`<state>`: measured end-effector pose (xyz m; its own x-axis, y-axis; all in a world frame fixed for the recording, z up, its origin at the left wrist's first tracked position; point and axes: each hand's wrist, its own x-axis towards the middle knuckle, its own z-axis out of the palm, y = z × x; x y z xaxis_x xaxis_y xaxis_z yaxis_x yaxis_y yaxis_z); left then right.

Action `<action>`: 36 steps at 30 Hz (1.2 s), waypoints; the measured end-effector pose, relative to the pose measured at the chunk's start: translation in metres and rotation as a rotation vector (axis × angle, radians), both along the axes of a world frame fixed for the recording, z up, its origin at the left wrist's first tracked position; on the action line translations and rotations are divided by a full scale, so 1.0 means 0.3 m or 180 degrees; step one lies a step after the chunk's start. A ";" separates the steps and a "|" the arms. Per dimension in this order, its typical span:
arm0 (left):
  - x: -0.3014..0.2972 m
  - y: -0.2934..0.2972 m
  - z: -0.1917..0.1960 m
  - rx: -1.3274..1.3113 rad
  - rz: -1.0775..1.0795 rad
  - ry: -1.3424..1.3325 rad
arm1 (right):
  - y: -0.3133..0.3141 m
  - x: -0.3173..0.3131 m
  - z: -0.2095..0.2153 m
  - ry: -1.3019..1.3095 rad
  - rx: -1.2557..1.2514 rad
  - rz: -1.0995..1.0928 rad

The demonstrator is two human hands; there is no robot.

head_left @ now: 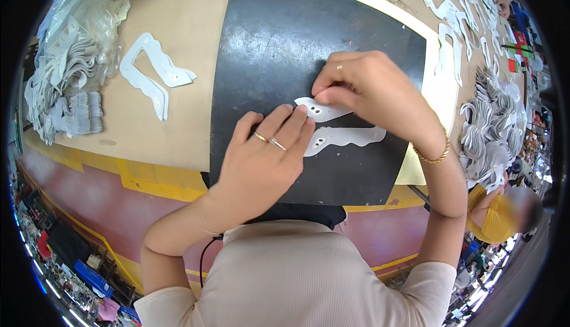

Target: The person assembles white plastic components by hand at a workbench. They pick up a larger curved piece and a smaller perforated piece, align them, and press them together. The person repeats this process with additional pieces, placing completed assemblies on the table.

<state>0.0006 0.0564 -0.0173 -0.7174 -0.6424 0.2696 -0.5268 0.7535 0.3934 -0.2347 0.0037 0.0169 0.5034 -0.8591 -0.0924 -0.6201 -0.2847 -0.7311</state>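
Observation:
A white, curved cut piece [350,137] with a wavy edge lies on the black mat [267,48] in front of me. Small dark holes show near the ends of its two strips. My left hand [261,164] lies over the piece's left side, fingers stretched out, with the fingertips on the upper strip. Just above that strip's end, the thumb and forefinger of my right hand [383,95] are pinched together. What sits between them, if anything, is too small to make out. This hand covers part of the upper strip.
Left of the mat, a similar white piece [142,60] rests on the tan table [184,125]. Bundled white pieces [80,113] and clear plastic bags [113,6] crowd the far left. More stacks [487,131] stand at right, near a person in yellow [493,217].

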 end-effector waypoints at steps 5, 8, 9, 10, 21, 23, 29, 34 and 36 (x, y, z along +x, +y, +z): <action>0.034 -0.102 0.027 0.0785 0.0394 0.0537 | 0.120 -0.023 0.072 0.0038 -0.0376 -0.1148; -0.009 -0.110 0.023 0.0690 0.0441 0.0210 | 0.202 -0.018 0.024 0.0497 -0.0725 -0.0832; -0.021 -0.110 0.020 0.0606 0.0393 0.0095 | 0.215 -0.009 0.010 0.0539 -0.0770 -0.0862; -0.034 -0.111 0.013 0.0739 0.0382 0.0193 | 0.222 0.006 -0.001 0.0581 -0.0816 -0.0890; -0.045 -0.111 0.041 0.3539 0.0664 0.2624 | 0.214 0.029 0.046 -0.0575 0.0301 -0.1300; -0.041 -0.101 0.102 0.4195 0.0744 0.2974 | 0.234 0.042 0.089 -0.1401 0.1053 -0.1935; -0.037 -0.076 0.139 0.4279 0.0097 0.3151 | 0.298 0.107 0.081 -0.2774 0.0758 -0.1891; -0.010 -0.076 0.210 0.4513 0.0044 0.2871 | 0.302 0.077 0.121 -0.3177 0.0738 -0.1784; -0.006 -0.068 0.231 0.4433 0.0037 0.2759 | 0.302 0.057 0.123 -0.3143 0.0967 -0.1637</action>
<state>-0.0012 0.0360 0.0519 -0.6630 -0.7236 -0.1919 0.1965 -0.4155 0.8881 -0.2176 0.0944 0.0537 0.0684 -0.9935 -0.0914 0.2685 0.1066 -0.9574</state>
